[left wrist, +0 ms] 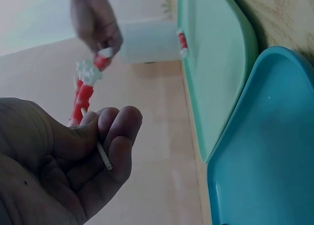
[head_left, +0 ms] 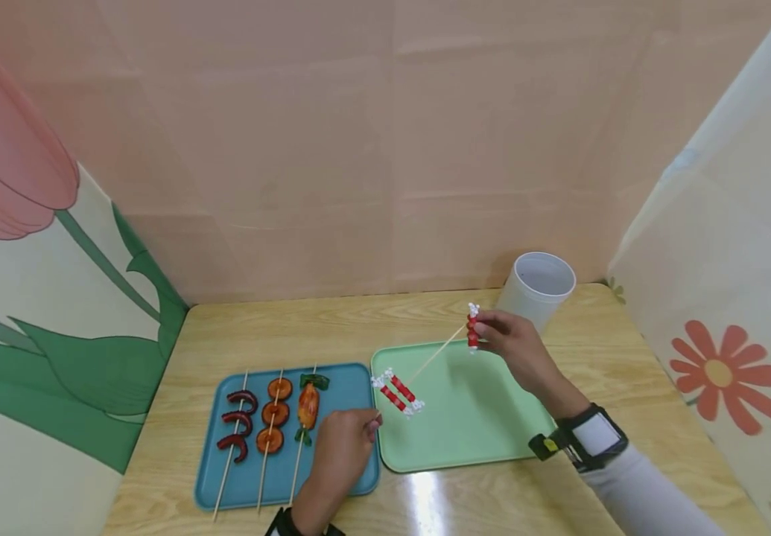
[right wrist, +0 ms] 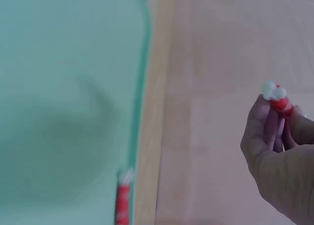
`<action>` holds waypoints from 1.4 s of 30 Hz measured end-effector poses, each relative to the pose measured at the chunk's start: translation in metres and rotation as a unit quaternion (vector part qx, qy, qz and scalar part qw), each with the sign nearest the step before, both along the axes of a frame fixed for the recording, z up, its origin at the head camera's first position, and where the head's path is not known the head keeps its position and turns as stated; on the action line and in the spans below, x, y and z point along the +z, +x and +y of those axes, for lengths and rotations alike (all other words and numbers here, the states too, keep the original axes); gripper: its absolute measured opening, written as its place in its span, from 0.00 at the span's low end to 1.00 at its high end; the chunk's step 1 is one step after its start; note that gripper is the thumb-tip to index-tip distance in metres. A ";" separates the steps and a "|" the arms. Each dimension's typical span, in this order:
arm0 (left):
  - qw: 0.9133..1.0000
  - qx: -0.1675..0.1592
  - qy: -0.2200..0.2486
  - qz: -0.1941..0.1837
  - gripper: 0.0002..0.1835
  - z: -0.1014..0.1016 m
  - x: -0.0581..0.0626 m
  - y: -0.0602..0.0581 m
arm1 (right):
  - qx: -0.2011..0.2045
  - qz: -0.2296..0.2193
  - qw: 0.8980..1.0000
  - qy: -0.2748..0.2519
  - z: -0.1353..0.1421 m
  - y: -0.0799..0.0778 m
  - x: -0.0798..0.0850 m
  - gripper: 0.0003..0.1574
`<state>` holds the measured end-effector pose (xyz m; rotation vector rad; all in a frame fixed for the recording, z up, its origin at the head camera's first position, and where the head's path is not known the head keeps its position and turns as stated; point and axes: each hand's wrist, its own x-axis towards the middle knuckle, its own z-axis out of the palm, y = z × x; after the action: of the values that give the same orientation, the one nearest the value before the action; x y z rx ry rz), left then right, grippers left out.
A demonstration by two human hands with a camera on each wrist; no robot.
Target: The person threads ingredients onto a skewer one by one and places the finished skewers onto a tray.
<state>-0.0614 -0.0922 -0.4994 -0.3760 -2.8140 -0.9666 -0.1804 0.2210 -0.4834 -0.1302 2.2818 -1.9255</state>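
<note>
My left hand [head_left: 345,447] pinches the blunt end of a thin wooden skewer [head_left: 437,354] between thumb and fingers. Two red pieces with knobby white ends [head_left: 398,392] sit side by side on that skewer, above the green tray [head_left: 452,447]. At the skewer's far tip, my right hand [head_left: 518,348] grips a similar red-and-white piece [head_left: 472,327] upright between thumb and fingertips. Whether the tip has entered this piece cannot be told. Another red-and-white piece [left wrist: 182,42] lies by the green tray's far edge, hidden behind the right hand in the head view.
Left of the green tray, a blue tray [head_left: 207,476] bears skewers of dark red curled pieces [head_left: 238,423], round brown slices [head_left: 275,414] and an orange-brown piece with green ends [head_left: 308,406]. A white cup [head_left: 535,286] stands behind the right hand. Wall sheets border the wooden table [head_left: 278,327].
</note>
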 end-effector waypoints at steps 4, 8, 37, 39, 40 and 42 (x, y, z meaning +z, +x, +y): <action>1.000 -0.003 0.000 -0.002 0.06 0.000 0.001 0.000 | 0.002 -0.025 0.999 -0.019 -0.012 0.006 0.017 0.29; 1.000 -0.004 0.002 -0.006 0.06 0.000 0.001 0.001 | 0.004 -0.028 0.999 -0.025 -0.019 0.009 0.025 0.28; 1.000 0.010 -0.016 0.015 0.07 0.002 0.004 0.002 | -0.057 0.402 0.833 0.375 -0.061 0.041 0.040 0.28; 1.000 0.011 -0.016 0.012 0.07 0.002 0.004 0.002 | -0.058 0.417 0.818 0.392 -0.065 0.043 0.039 0.28; 1.000 0.012 -0.017 0.011 0.07 0.002 0.004 0.002 | -0.058 0.421 0.813 0.397 -0.067 0.044 0.039 0.28; 1.000 0.019 -0.019 0.011 0.07 0.002 0.004 0.002 | -0.060 0.428 0.807 0.402 -0.070 0.046 0.037 0.28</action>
<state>-0.0596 -0.0906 -0.4955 -0.3348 -2.8131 -0.8976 -0.1348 0.1507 -0.4459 -0.9069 3.5239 -0.7714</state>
